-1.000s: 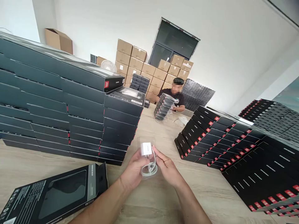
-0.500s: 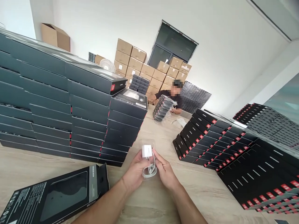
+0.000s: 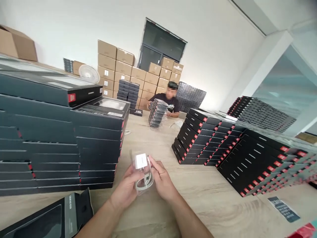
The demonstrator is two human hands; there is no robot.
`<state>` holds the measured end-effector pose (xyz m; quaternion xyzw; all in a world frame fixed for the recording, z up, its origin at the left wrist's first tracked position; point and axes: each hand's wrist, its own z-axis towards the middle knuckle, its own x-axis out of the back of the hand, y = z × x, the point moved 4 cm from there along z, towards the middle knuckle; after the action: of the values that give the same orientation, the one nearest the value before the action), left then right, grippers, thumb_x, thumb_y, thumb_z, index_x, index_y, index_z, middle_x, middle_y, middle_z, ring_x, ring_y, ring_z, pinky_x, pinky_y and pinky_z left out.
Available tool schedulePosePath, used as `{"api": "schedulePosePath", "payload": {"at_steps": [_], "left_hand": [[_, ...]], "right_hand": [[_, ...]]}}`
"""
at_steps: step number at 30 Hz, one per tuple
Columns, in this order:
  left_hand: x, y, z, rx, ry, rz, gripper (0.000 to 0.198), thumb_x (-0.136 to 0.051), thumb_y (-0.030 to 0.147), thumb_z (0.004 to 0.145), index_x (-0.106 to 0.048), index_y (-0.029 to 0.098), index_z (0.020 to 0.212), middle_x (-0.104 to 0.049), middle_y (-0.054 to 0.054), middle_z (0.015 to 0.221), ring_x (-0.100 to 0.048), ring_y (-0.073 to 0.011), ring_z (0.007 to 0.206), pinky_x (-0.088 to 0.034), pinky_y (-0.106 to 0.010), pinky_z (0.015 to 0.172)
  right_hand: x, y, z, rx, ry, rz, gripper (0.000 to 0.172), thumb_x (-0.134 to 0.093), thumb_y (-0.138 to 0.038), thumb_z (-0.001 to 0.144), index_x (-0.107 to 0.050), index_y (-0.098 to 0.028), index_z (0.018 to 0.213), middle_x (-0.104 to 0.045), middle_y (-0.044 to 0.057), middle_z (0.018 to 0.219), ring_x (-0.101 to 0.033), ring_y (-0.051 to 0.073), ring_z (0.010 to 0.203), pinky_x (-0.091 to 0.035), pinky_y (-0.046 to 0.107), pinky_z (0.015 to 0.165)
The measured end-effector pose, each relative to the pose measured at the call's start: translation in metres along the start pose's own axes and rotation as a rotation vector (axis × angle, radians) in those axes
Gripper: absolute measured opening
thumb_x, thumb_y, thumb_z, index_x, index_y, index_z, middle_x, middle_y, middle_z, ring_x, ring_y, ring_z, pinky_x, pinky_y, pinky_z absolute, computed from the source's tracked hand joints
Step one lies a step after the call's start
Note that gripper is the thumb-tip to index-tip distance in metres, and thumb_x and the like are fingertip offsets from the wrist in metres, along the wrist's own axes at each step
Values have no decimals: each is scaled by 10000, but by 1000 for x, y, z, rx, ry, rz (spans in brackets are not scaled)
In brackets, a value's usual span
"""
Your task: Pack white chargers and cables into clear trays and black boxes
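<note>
A white charger plug (image 3: 141, 161) and a coiled white cable (image 3: 144, 189) sit in a clear plastic wrapper, held up in front of me over the table. My left hand (image 3: 126, 189) grips the wrapper's left side, thumb across its front. Against the right edge, near the cable, my right hand (image 3: 162, 180) is closed on the same wrapper. At the lower left lies a long black box (image 3: 70, 215) with its end flap standing open, close to my left forearm.
Tall stacks of black boxes stand to the left (image 3: 54, 152) and right (image 3: 198, 138) on the wooden table (image 3: 198, 198). Across it, a co-worker (image 3: 163, 97) sits behind a plastic-wrapped stack (image 3: 157, 113). Brown cartons (image 3: 123, 67) line the wall. A printed label (image 3: 283, 209) lies at right.
My view has swung to the right, so the stacks and the co-worker appear further left. Both hands keep hold of the wrapped charger. A label and something red now show at the lower right.
</note>
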<state>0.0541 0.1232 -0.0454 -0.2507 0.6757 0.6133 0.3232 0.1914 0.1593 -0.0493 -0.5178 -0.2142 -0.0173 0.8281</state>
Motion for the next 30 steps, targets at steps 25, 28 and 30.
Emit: {"api": "schedulePosePath", "payload": {"at_steps": [25,28,30], "left_hand": [[-3,13,4,37,101,650,509,-859,251,597,-703,186,1077,-772,-65,922,-705,-256,879,-507,-333,786],[-15,2,1,140,-69,712,498,-836,221,610,-703,182,1088,-767,-81,938,-707,-262,873,-514,-335,759],[-22,2,-8,155,-123,786,529,-830,258,639,-688,191,1144,-759,-98,1001,-705,-275,919,-519,-348,794]], "right_hand": [[23,0,-2,-340,-188,484,607,-783,-192,678,-620,-228,1261,-727,12,875,-659,160,720,-495,236,609],[42,3,1,-364,-166,678,878,-805,-322,723,-381,-281,1491,-722,24,963,-704,197,819,-554,298,671],[52,7,5,-361,-75,767,899,-765,-363,769,-292,-291,1531,-709,1,910,-707,187,757,-565,311,641]]}}
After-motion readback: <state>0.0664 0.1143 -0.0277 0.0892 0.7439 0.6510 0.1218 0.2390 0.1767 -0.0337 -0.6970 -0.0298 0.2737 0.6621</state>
